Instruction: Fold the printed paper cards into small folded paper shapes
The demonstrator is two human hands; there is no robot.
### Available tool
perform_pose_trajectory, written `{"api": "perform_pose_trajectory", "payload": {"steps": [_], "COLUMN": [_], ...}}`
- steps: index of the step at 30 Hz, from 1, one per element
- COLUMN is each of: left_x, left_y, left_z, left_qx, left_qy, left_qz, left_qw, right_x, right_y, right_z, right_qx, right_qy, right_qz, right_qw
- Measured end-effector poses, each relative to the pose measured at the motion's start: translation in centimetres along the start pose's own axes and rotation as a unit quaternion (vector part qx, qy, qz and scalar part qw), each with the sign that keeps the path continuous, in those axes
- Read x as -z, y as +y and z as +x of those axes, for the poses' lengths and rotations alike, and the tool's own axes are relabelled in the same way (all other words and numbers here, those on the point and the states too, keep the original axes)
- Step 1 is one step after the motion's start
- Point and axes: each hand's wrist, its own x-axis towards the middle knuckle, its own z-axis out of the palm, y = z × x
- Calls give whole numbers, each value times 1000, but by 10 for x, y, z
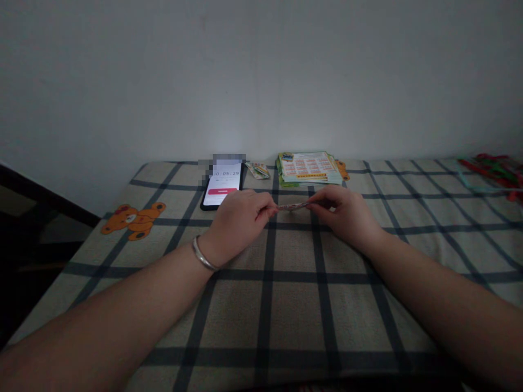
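A thin, narrow folded piece of printed paper (291,207) stretches between my two hands, seen almost edge-on just above the checked cloth. My left hand (243,218), with a silver bangle (203,254) at the wrist, pinches its left end. The fingers of my right hand (345,215) pinch the other end between thumb and forefinger. Behind my hands lies a stack of printed calendar cards (310,167), green at the edges. Left of the stack is a small folded paper (258,170) with coloured print.
A phone (224,182) with a lit timer screen lies behind my left hand. Bear figures, one of them a brown bear (133,220), show on the checked cloth (294,310). Red and green items (494,171) sit at the far right. A pale wall (261,76) rises behind.
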Motion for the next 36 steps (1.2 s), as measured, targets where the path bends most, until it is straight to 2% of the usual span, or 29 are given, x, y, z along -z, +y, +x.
{"api": "perform_pose_trajectory", "payload": {"steps": [9,13,18,22,25,30,36], "left_x": [0,0,0,0,0,2,-2], "left_y": [1,-1,-2,-1,-1,1,-2], "left_z": [0,0,-2,-3,-2,1,-2], "left_qx": [41,27,-30,-51,-45,-58,-79], "left_qy": [42,42,63,77,63,52,30], "left_qz": [-63,-74,-43,-40,-77,-99,-78], "left_qw": [996,996,997,995,994,992,993], "right_x": [-2,-3,3,6,6,4,3], "right_y": [6,8,0,0,2,-2,-6], "right_z": [0,1,0,-1,-2,-5,-7], "right_qx": [-42,-59,-4,17,38,113,126], "right_qy": [8,9,-9,8,0,-41,-37], "right_qz": [17,21,14,7,8,-38,-62], "right_qw": [999,998,1000,1000,999,992,989]}}
